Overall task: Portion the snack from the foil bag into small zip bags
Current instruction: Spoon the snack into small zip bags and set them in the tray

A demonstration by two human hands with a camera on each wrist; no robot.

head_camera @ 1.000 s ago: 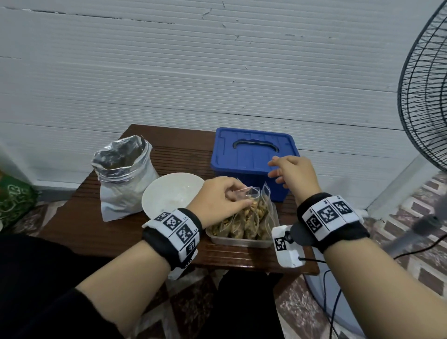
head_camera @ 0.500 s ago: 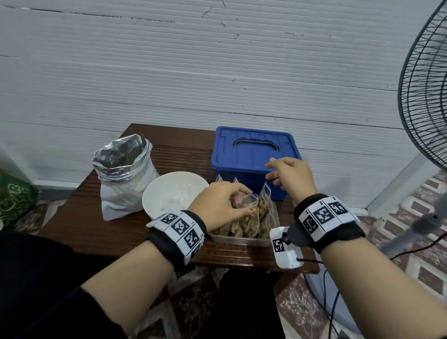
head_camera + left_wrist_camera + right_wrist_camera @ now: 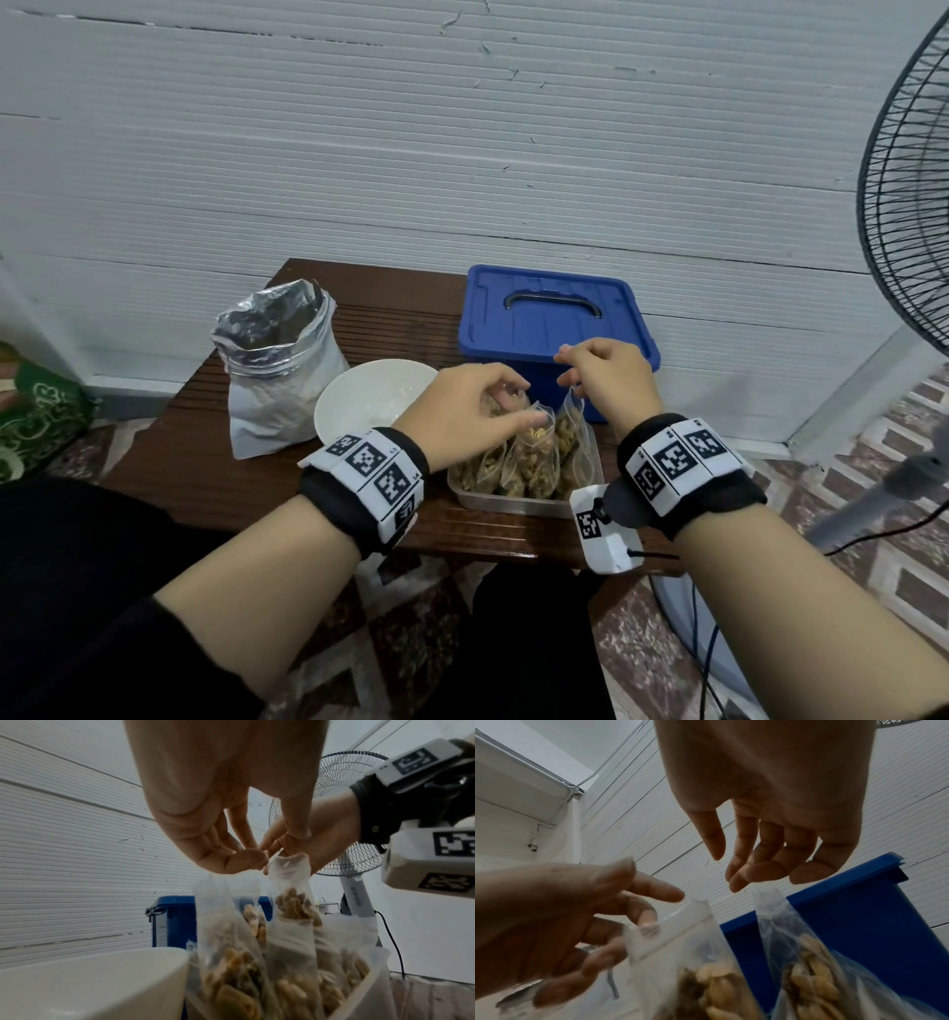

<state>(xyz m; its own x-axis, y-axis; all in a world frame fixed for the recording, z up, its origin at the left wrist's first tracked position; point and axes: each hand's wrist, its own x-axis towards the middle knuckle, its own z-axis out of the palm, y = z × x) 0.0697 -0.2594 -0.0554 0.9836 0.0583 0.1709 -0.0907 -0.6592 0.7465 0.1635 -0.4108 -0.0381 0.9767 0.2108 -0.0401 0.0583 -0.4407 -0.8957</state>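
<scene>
So the left hand [image 3: 464, 411] sits over the near-left of the clear tray [image 3: 513, 501], fingers curled down onto the top of one filled zip bag [image 3: 534, 452]. From the left wrist view its fingertips [image 3: 246, 860] bunch together right at the bag tops, but honestly I can't tell if it's really pinching the plastic or just touching it. The right wrist view shows a fingertip against the seal strip of that bag [image 3: 680, 943], blurry though.

The right hand [image 3: 608, 380] hovers just above the rightmost bag [image 3: 572, 426], fingers loosely curled and hanging down, holding nothing as far as I can see. In the right wrist view there's a small gap between its fingertips [image 3: 739, 880] and that bag's top edge [image 3: 770, 902].

The filled bags stand upright, packed together in the tray, and the hands and wrist bands hide how many there are. Next to the tray on the left is a white bowl [image 3: 369, 406], its near edge covered by the left wrist. Further left the foil bag [image 3: 277, 380] stands open on the counter [image 3: 205, 462], contents not visible. A blue lidded box [image 3: 549, 313] sits behind the tray, with a fan [image 3: 909, 205] cut off at the right edge.
</scene>
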